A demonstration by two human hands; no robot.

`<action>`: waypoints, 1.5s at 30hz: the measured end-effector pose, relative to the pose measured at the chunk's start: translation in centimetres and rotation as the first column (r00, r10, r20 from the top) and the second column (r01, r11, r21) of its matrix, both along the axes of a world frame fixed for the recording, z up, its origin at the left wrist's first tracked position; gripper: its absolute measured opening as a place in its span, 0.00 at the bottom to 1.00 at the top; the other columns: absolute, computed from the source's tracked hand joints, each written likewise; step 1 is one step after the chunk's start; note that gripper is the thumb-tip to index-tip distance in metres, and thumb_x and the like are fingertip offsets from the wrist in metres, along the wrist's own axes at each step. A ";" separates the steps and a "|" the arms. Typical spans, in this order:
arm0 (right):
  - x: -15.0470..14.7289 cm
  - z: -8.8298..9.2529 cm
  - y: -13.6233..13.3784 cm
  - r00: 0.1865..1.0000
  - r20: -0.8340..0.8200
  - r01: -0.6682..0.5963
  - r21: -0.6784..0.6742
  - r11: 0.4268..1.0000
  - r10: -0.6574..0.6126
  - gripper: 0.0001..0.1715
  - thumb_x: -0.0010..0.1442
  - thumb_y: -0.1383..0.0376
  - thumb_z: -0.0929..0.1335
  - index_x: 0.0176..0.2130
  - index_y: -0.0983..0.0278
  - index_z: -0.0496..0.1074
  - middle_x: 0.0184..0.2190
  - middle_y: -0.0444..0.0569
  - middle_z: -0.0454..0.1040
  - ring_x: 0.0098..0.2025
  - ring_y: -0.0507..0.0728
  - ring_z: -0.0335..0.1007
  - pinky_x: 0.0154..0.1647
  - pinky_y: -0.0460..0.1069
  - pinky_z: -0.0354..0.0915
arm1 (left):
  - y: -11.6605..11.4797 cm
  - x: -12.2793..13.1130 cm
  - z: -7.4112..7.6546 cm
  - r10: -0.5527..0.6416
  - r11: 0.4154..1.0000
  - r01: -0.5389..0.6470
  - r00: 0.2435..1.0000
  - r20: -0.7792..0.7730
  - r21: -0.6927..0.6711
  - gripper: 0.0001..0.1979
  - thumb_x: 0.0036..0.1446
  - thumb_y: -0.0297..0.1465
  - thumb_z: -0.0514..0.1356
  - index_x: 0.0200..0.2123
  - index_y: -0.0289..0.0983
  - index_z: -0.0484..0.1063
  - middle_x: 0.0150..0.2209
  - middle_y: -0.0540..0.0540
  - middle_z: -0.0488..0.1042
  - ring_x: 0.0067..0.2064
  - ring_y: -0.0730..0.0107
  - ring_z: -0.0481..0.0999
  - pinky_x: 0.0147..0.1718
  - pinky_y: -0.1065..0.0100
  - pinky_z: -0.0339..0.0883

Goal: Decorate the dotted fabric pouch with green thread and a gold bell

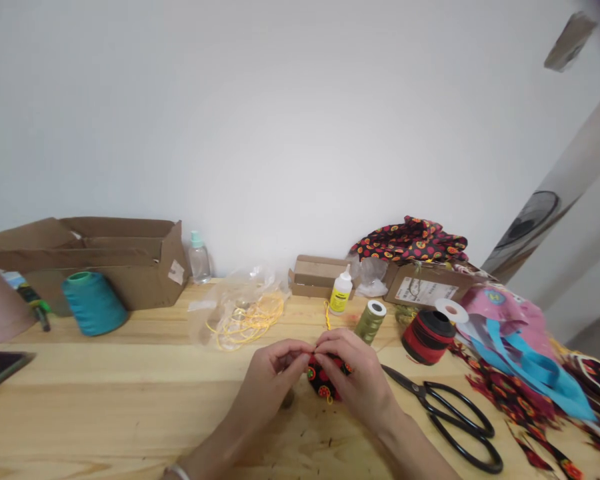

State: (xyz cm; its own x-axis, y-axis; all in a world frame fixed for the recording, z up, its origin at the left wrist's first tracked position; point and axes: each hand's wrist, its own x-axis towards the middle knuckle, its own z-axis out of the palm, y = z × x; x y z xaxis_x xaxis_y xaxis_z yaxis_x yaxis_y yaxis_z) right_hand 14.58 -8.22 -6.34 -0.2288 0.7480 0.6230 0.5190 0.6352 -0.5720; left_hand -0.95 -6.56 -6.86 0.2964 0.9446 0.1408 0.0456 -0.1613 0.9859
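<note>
Both my hands meet over the middle of the wooden table (130,400). My left hand (270,380) and my right hand (355,377) pinch a small piece of black fabric with red-orange dots (323,381) between their fingertips. The fabric piece rests low against the table. A thin yellow cord (327,315) runs away from it toward the glue bottle. Black scissors (450,413) lie just right of my right wrist.
An olive thread spool (371,321), a white glue bottle (341,292) and a red-and-black ribbon roll (427,337) stand behind my hands. A teal thread cone (93,303) and cardboard boxes (105,257) are at left. Fabric scraps and blue ribbon (530,367) pile up at right.
</note>
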 end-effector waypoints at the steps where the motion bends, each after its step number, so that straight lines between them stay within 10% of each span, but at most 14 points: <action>1: -0.2 -0.2 0.0 0.998 -0.065 -0.020 -0.047 0.999 0.017 0.06 0.55 0.69 0.62 0.30 0.64 0.68 0.30 0.49 0.70 0.34 0.53 0.65 0.36 0.48 0.62 | 0.0 0.0 0.0 -0.001 1.000 0.001 1.000 0.008 0.004 0.05 0.48 0.30 0.58 0.29 0.37 0.73 0.27 0.50 0.76 0.30 0.73 0.71 0.30 0.75 0.64; 9: -2.2 -1.2 0.0 0.768 -0.637 -0.283 -0.425 0.860 -0.063 0.09 0.50 0.61 0.67 0.27 0.66 0.67 0.22 0.44 0.69 0.25 0.50 0.65 0.28 0.46 0.61 | 0.4 -0.2 -0.4 -0.016 0.998 0.022 0.994 0.108 -0.056 0.05 0.45 0.30 0.60 0.29 0.36 0.71 0.25 0.50 0.74 0.29 0.73 0.71 0.30 0.73 0.65; 19: -1.2 -0.9 0.3 0.635 -0.757 -0.558 -0.586 0.588 -0.153 0.16 0.41 0.59 0.72 0.25 0.68 0.67 0.14 0.39 0.64 0.13 0.44 0.52 0.16 0.41 0.48 | 0.1 -0.4 0.1 -0.105 0.989 0.107 0.994 -0.026 0.100 0.09 0.49 0.30 0.57 0.33 0.40 0.76 0.27 0.49 0.76 0.31 0.69 0.71 0.33 0.70 0.63; 27: -0.6 -0.4 0.5 0.715 -0.680 -0.434 -0.617 0.656 -0.167 0.19 0.35 0.61 0.74 0.22 0.66 0.62 0.15 0.38 0.65 0.14 0.44 0.52 0.15 0.41 0.46 | 0.2 -0.3 0.0 -0.051 0.995 0.059 0.995 -0.091 0.083 0.05 0.46 0.30 0.59 0.25 0.38 0.75 0.22 0.50 0.74 0.25 0.72 0.69 0.25 0.74 0.60; 36: -0.9 -0.6 0.2 0.967 -0.214 0.069 -0.304 0.950 -0.139 0.05 0.46 0.65 0.69 0.23 0.65 0.72 0.19 0.44 0.66 0.22 0.50 0.59 0.21 0.45 0.55 | 0.3 0.0 -0.1 -0.003 0.995 0.004 1.000 0.007 -0.096 0.06 0.44 0.32 0.60 0.24 0.35 0.75 0.23 0.49 0.75 0.26 0.72 0.70 0.26 0.74 0.62; 45: -1.0 -0.5 0.0 0.976 -0.180 0.056 -0.345 0.937 -0.125 0.11 0.52 0.63 0.65 0.22 0.66 0.70 0.19 0.43 0.64 0.21 0.49 0.57 0.20 0.44 0.55 | 0.6 0.0 -0.2 -0.032 0.977 0.049 0.996 0.088 -0.205 0.06 0.41 0.32 0.62 0.21 0.34 0.73 0.17 0.52 0.70 0.20 0.78 0.63 0.20 0.76 0.55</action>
State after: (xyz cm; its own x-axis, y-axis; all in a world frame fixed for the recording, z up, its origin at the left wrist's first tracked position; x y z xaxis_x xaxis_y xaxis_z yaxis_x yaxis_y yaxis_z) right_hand 13.61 -8.25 -6.81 -0.0497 0.9329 0.3566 0.4211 0.3433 -0.8395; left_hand -0.93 -5.95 -7.05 0.3304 0.9433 -0.0306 -0.0407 0.0466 0.9981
